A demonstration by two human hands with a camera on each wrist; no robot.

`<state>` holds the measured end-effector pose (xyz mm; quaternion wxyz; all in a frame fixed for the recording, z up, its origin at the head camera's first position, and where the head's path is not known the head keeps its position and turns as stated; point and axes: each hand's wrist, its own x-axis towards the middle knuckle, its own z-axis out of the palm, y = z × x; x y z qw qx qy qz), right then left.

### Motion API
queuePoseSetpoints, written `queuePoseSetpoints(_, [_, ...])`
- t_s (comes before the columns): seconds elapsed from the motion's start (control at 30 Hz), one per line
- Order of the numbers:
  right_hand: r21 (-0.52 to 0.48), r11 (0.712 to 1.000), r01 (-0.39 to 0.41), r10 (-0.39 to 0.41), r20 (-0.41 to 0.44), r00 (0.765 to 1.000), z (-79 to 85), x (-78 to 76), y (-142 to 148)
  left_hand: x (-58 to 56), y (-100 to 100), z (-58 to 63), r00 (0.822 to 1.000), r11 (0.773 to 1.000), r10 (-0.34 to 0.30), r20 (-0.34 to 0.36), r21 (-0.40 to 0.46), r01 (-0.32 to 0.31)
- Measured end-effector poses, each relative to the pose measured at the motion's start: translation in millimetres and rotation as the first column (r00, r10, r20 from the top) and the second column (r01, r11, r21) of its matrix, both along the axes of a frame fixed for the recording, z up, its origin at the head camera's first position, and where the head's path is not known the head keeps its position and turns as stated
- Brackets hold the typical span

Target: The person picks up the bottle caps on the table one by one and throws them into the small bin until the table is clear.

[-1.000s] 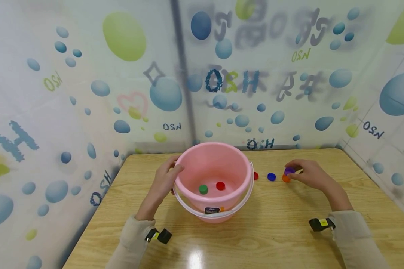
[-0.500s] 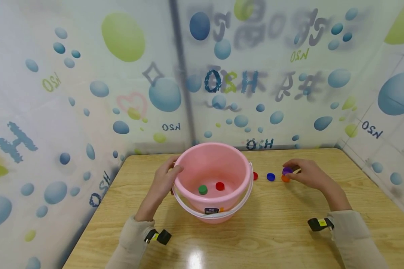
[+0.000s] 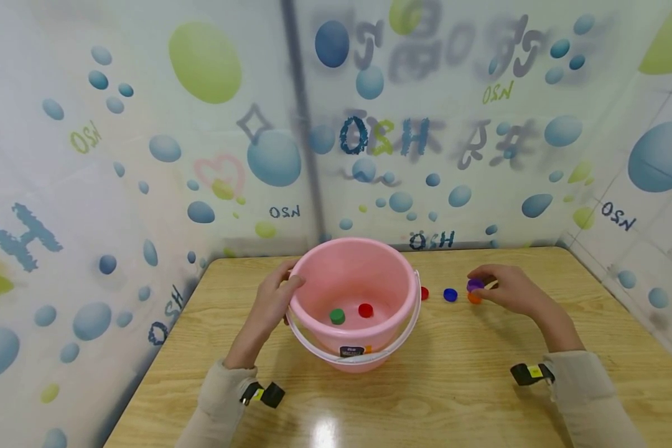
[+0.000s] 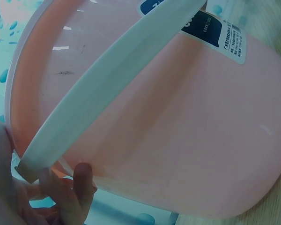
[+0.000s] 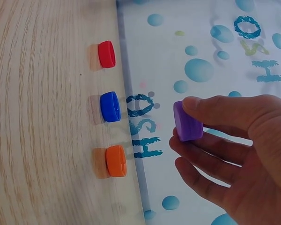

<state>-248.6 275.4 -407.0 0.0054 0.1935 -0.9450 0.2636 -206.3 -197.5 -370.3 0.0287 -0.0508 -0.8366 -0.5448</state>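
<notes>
A pink bucket with a white handle stands on the table. My left hand grips its left rim, thumb over the edge; in the left wrist view fingers curl by the handle's end. Inside the bucket lie a green cap and a red cap. My right hand pinches a purple cap between thumb and fingers, held above the table. Below it rests an orange cap. Left of that are a blue cap and another red cap, partly behind the bucket's handle.
The wooden table carries everything. A pale printed curtain hangs along the back edge and both sides. Black wrist cameras sit on the left sleeve and the right sleeve.
My right hand, with the purple cap, has shifted slightly left over the orange cap. The left hand, the bucket and the other caps keep their places.
</notes>
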Motion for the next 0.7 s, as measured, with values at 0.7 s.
queuePoseSetpoints(0.7, [-0.002,0.999,-0.033,0.032,-0.022,0.999,4.2,1.3,-7.9,-0.7,-0.6,-1.7,1.000,1.000,-0.002,-0.001,-0.003,0.002])
